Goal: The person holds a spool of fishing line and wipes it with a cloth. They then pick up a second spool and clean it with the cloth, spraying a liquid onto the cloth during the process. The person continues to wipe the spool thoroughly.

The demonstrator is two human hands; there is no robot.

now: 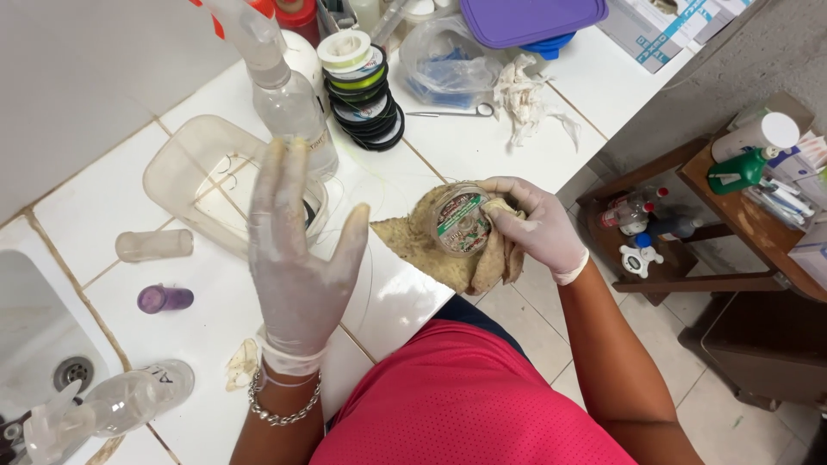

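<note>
Seen from above, looking down past a red shirt (469, 400) at two gloved hands over a white tiled counter (215, 319), largest thing in view, running from near left to far right, with a sink (34, 336) at the near left edge.

On the counter, far from the body: a clear plastic tray (185, 176) at left; a clear spray bottle (289, 103) just right of it; a stack of flat line spools (366, 95) beyond; a purple lid (530, 19) at the far edge. Off to the right, lower down, a brown wooden shelf (732, 194) crowded with bottles.

Right hand (538, 228), gloved, closed around a yellowish cloth (435, 245) and a small round spool (461, 222), held at the counter's near right edge. Spool face tilted up toward the camera, so no long axis to speak of; cloth draped under and around it, trailing left onto the tiles.

Left hand (297, 250), gloved, raised upright with fingers spread wide, palm turned away, holding nothing; a metal bracelet (280, 409) at the wrist. Hard to tell whether a thin strand runs from its fingers.

Spool directly right of the left hand, at about the same height, a clear gap between them. Right hand already on it; left hand the farther one.

Smaller still, near left: a clear vial (155, 245) and a purple vial (165, 299), both lying on their sides.
</note>
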